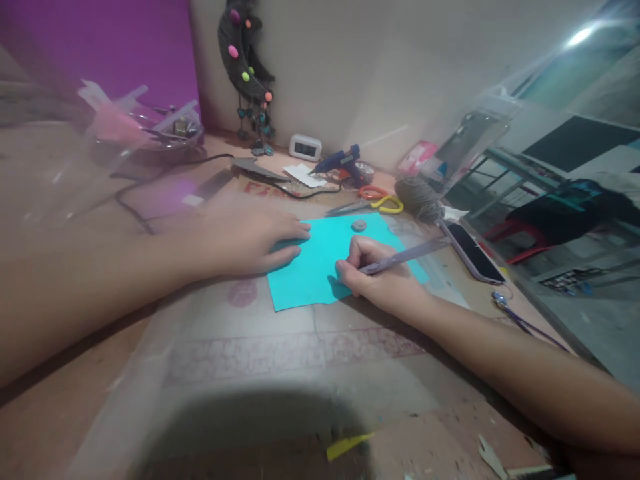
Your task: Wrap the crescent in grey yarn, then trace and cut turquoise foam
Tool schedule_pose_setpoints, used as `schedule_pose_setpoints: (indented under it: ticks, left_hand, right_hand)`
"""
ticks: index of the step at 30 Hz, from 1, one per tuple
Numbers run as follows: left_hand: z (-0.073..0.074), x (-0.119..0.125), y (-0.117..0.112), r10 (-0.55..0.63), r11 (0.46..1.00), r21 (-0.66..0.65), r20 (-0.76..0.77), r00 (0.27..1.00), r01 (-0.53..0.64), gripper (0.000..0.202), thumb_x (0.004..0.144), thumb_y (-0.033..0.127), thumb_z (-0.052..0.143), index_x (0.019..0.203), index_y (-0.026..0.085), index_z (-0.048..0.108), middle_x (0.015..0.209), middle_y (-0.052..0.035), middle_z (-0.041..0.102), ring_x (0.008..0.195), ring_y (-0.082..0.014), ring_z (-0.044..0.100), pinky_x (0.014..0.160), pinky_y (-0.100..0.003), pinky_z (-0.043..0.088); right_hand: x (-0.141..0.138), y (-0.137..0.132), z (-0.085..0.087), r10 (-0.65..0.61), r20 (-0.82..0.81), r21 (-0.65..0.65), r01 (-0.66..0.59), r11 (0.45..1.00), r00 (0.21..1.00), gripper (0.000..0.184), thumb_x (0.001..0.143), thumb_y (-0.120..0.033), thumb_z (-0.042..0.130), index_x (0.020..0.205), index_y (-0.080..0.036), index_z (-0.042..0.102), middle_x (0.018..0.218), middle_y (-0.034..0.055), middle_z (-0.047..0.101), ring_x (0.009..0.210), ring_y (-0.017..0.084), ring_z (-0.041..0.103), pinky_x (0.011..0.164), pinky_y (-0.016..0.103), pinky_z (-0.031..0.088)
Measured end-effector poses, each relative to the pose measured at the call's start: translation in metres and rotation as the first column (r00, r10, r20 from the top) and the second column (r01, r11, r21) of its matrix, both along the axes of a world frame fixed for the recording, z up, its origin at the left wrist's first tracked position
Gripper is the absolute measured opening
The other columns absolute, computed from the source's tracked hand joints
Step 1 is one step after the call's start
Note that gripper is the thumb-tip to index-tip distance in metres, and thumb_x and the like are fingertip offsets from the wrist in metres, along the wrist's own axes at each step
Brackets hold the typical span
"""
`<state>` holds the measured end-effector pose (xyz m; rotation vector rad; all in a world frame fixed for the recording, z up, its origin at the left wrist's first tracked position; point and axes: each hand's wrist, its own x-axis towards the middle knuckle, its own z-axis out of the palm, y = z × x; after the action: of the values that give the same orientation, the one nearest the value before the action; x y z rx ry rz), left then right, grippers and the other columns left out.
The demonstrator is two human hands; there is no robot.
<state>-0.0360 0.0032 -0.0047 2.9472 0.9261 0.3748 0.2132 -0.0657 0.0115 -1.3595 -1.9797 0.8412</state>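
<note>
A turquoise sheet of paper (305, 270) lies on a clear plastic sheet (280, 373) in the middle of the table. My left hand (260, 243) rests flat on the paper's left edge, fingers stretched out. With my right hand (377, 270) I grip a slim greyish-purple pen (405, 257) over the right part of the paper; its tip is hidden behind my fingers. A small round grey object (359, 225) sits near the paper's top edge. Just beyond that edge lie scissors with yellow handles (393, 204).
Behind the paper are a blue glue gun (345, 163), a white digital clock (305, 147) and a ball of grey yarn (419, 199). A phone (474, 252) lies at the right edge. A clear bag (150, 137) stands back left; a yellow scrap (349, 446) lies in front.
</note>
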Motion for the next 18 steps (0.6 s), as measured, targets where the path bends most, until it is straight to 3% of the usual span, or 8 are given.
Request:
schedule_pose_setpoints:
  ticks: [9, 18]
  left_hand:
    - [0.0027, 0.0021, -0.0018, 0.019, 0.999, -0.028, -0.019, 1.000, -0.019, 0.051, 0.100, 0.044, 0.038, 0.135, 0.020, 0.068, 0.141, -0.0072, 0.069, 0.128, -0.0294, 0.064, 0.108, -0.042, 0.048]
    - [0.0005, 0.0013, -0.0014, 0.020, 0.999, -0.048, -0.014, 1.000, -0.020, 0.051, 0.100, 0.043, 0.038, 0.137, 0.021, 0.066, 0.144, -0.0070, 0.066, 0.131, -0.0288, 0.062, 0.111, -0.041, 0.047]
  right_hand:
    - [-0.0015, -0.0039, 0.0050, 0.038, -0.009, -0.111, -0.039, 0.993, 0.999, 0.031, 0.083, -0.035, 0.062, 0.066, -0.025, 0.039, 0.048, -0.0071, 0.051, 0.044, 0.009, 0.039, 0.046, 0.025, 0.028]
    - [0.0032, 0.0000, 0.0034, 0.028, 0.026, -0.027, -0.028, 0.999, 0.999, 0.029, 0.080, -0.030, 0.060, 0.063, -0.024, 0.037, 0.053, -0.0077, 0.041, 0.051, 0.009, 0.036, 0.052, 0.027, 0.027]
